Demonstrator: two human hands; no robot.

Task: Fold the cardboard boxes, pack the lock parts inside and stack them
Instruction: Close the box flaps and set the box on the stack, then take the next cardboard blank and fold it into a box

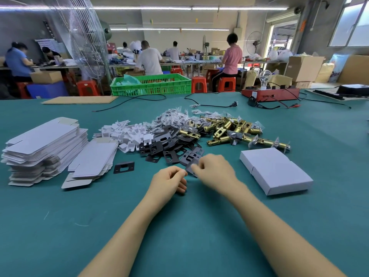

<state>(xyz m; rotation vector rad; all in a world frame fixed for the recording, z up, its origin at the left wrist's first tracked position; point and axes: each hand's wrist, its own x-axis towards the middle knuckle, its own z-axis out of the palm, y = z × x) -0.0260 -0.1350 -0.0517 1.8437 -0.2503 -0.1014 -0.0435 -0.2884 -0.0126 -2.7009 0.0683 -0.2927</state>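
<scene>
1. The person sits at a counter (60, 226) covered with green cloth, and both bare forearms reach forward over it.
2. The right hand (214, 168) pinches a dark metal plate (190, 166) between thumb and fingers, at the near edge of the pile of plates.
3. The left hand (169, 179) is just beside the right one, with the fingers curled inward. Its fingertips come close to the lower corner of the same plate, but it is not possible to tell if they hold it or only touch it.
4. The pile of dark plates (169, 144) lies in the middle of the counter, just beyond the hands. One single dark plate (123, 167) lies apart, to the left of the hands.
5. Behind the dark plates there is a heap of small white plastic parts (127, 134), and further back a heap of small clear bags (173, 116).
6. To the right of the plates lies a pile of brass-coloured latch bolts (229, 128).
7. A closed white box (276, 170) lies flat on the counter to the right of the right hand, well apart from it.
8. At the left, a tall stack of flat unfolded cardboard boxes (44, 148) stands on the counter, and a lower stack (93, 162) lies beside it.
9. At the far edge stand a green plastic crate (151, 85) and a red device (271, 93) with cables.
</scene>
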